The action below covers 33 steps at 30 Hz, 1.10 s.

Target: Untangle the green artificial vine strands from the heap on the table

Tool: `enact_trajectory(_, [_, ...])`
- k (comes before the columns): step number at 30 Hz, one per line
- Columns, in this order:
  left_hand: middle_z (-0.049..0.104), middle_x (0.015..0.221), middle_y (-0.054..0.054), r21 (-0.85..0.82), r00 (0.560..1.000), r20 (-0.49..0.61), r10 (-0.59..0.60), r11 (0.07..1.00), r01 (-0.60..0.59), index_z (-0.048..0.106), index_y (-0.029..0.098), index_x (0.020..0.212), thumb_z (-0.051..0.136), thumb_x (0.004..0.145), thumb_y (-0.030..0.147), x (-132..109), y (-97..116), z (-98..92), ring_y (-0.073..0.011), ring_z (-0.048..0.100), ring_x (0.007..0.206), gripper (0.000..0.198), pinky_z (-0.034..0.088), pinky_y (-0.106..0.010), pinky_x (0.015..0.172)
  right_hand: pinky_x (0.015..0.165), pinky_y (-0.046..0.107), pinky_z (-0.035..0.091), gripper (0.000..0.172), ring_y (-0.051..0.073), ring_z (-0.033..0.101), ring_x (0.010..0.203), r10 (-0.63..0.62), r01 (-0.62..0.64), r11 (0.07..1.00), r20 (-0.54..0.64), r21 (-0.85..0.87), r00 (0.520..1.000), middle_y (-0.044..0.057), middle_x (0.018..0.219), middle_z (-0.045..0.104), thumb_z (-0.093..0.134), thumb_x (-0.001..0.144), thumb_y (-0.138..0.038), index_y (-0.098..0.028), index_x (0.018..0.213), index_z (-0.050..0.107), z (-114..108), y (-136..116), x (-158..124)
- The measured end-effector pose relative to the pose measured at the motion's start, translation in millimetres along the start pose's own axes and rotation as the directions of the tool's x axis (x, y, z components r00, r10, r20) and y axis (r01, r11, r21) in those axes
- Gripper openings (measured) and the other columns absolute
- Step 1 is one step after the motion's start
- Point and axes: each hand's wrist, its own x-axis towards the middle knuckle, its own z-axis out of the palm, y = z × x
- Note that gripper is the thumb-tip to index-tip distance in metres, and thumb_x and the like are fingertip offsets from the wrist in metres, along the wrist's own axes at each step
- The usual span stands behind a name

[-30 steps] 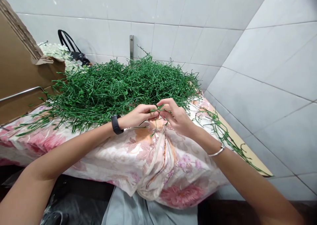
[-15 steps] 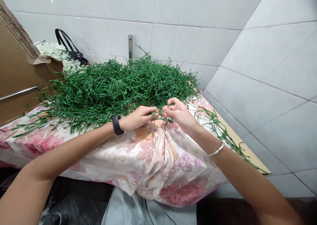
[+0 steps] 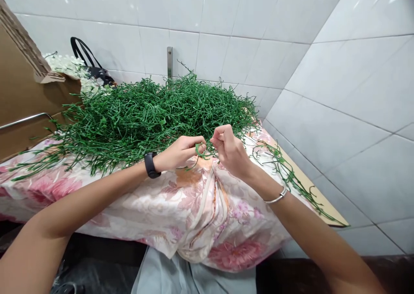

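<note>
Left hand (image 3: 181, 152) pinches a green stem (image 3: 197, 148) near the surface's front edge (image 3: 145, 199); curled right hand (image 3: 231, 151) beside, grip unclear

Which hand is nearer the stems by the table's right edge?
Right. The right hand is left of those stems, apart from them; the left hand is farther left, pinching a green strand.

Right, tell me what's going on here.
A person holds a green sprig in the left hand. The right hand is curled close beside it; whether it grips anything is unclear. Beyond them, a big heap of green stems covers part of the floral cloth, with some looser stems off to the right.
</note>
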Motion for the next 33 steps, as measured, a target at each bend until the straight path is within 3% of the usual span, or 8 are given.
enact_trajectory(6, [0.044, 0.067, 0.001, 0.279, 0.986, -0.127, 0.108, 0.958, -0.069, 0.044, 0.015, 0.070, 0.035, 0.086, 0.027, -5, 2, 5.1, -0.0106, 0.038, 0.065, 0.022, 0.029, -0.024, 0.064, 0.052, 0.023, 0.037, 0.017, 0.008, 0.045, 0.057, 0.046, -0.049, 0.999, -0.142, -0.018, 0.989, -0.002, 0.068, 0.044, 0.038, 0.078, -0.006, -0.021, 0.084, 0.036, -10, 11, 8])
enact_trajectory(9, [0.044, 0.065, 0.000, 0.297, 0.988, -0.141, 0.070, 0.955, -0.025, 0.045, 0.014, 0.067, 0.035, 0.085, 0.026, -10, -8, 3.4, -0.0110, 0.037, 0.064, 0.023, 0.029, -0.025, 0.065, 0.052, 0.024, 0.040, 0.018, 0.009, 0.048, 0.057, 0.169, -0.167, 0.985, -0.430, 0.043, 0.887, -0.002, 0.066, 0.045, 0.040, 0.077, -0.007, -0.023, 0.087, 0.040, -39, 37, 11])
enact_trajectory(11, [0.048, 0.068, 0.000, 0.148, 0.994, -0.112, 0.002, 0.989, 0.014, 0.049, 0.014, 0.073, 0.037, 0.086, 0.030, -9, -15, 2.1, -0.0104, 0.040, 0.065, 0.024, 0.031, -0.024, 0.064, 0.053, 0.025, 0.040, 0.017, 0.009, 0.045, 0.051, 0.234, -0.239, 0.970, -0.483, 0.053, 0.844, -0.005, 0.057, 0.042, 0.041, 0.079, -0.011, -0.023, 0.092, 0.041, -53, 53, 10])
enact_trajectory(17, [0.059, 0.085, -0.005, -0.328, 0.985, -0.101, -0.137, 0.940, 0.097, 0.058, 0.012, 0.087, 0.053, 0.080, 0.030, 0, -18, -1.1, -0.0097, 0.052, 0.072, 0.021, 0.041, -0.024, 0.070, 0.064, 0.030, 0.042, 0.025, 0.013, 0.056, 0.065, 0.293, -0.311, 0.946, -0.171, -0.087, 0.941, -0.001, 0.068, 0.060, 0.044, 0.081, -0.017, -0.021, 0.106, 0.045, -46, 63, 3])
enact_trajectory(20, [0.060, 0.094, -0.007, -0.396, 0.974, -0.159, -0.161, 0.914, 0.086, 0.058, 0.012, 0.093, 0.057, 0.078, 0.028, 2, -17, -2.4, -0.0089, 0.055, 0.072, 0.023, 0.043, -0.024, 0.072, 0.072, 0.032, 0.042, 0.026, 0.018, 0.059, 0.083, 0.278, -0.301, 0.943, -0.159, -0.145, 0.947, 0.004, 0.085, 0.065, 0.049, 0.078, -0.017, -0.020, 0.104, 0.048, -39, 58, 2])
enact_trajectory(24, [0.060, 0.098, -0.008, -0.452, 0.975, -0.162, -0.151, 0.890, 0.063, 0.057, 0.011, 0.098, 0.056, 0.079, 0.028, 1, -20, -0.8, -0.0081, 0.056, 0.068, 0.025, 0.045, -0.025, 0.071, 0.083, 0.035, 0.041, 0.017, 0.017, 0.060, 0.086, 0.183, -0.206, 0.972, -0.177, -0.116, 0.967, 0.004, 0.090, 0.065, 0.050, 0.082, -0.023, -0.020, 0.098, 0.053, -38, 45, 1])
enact_trajectory(28, [0.058, 0.101, -0.006, -0.474, 0.971, -0.157, -0.182, 0.876, 0.088, 0.055, 0.013, 0.101, 0.058, 0.078, 0.030, -1, -17, 2.9, -0.0077, 0.056, 0.070, 0.029, 0.045, -0.024, 0.071, 0.080, 0.034, 0.041, 0.013, 0.015, 0.058, 0.081, 0.023, -0.026, 0.995, -0.031, -0.095, 0.999, 0.003, 0.084, 0.064, 0.048, 0.085, -0.028, -0.020, 0.088, 0.057, -27, 26, 0])
enact_trajectory(33, [0.058, 0.096, -0.005, -0.494, 0.981, -0.110, -0.161, 0.865, 0.087, 0.054, 0.013, 0.102, 0.059, 0.077, 0.031, -1, -12, 6.7, -0.0081, 0.055, 0.072, 0.031, 0.046, -0.024, 0.071, 0.076, 0.032, 0.037, 0.011, 0.015, 0.053, 0.078, -0.123, 0.138, 0.978, 0.099, -0.156, 0.987, 0.003, 0.083, 0.064, 0.052, 0.083, -0.029, -0.019, 0.087, 0.056, -1, 17, -5])
